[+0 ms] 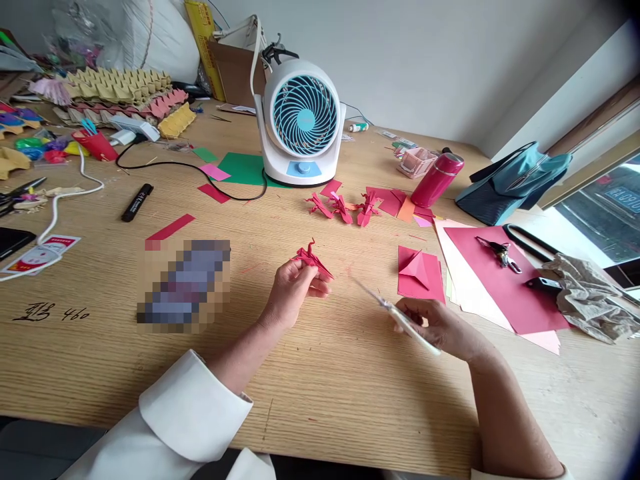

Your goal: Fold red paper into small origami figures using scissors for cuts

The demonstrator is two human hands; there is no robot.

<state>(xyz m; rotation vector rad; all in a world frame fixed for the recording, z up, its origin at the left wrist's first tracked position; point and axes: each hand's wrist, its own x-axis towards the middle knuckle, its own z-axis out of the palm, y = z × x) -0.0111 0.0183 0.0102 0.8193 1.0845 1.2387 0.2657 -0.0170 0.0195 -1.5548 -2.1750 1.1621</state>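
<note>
Now, from the left, a black marker (137, 203) and a red paper strip (170, 231) lie flat on the table (340, 387), and here's the left hand (293, 290), thumb and fingers pinching a red folded-paper figure (311, 257) in front of the fan (300, 127)! Three more red figures (343, 209) sit beyond, then scissors (386, 304), gripped in the right hand's (443, 325) curled fingers, points toward the left hand, near red paper squares (433, 288).

The bare left hand (299, 285) extends forward from a wide, folded white fabric cuff (195, 407), thumb and fingers pinched together; the bare right hand (445, 327) bends inward at the wrist, fingers curled.
</note>
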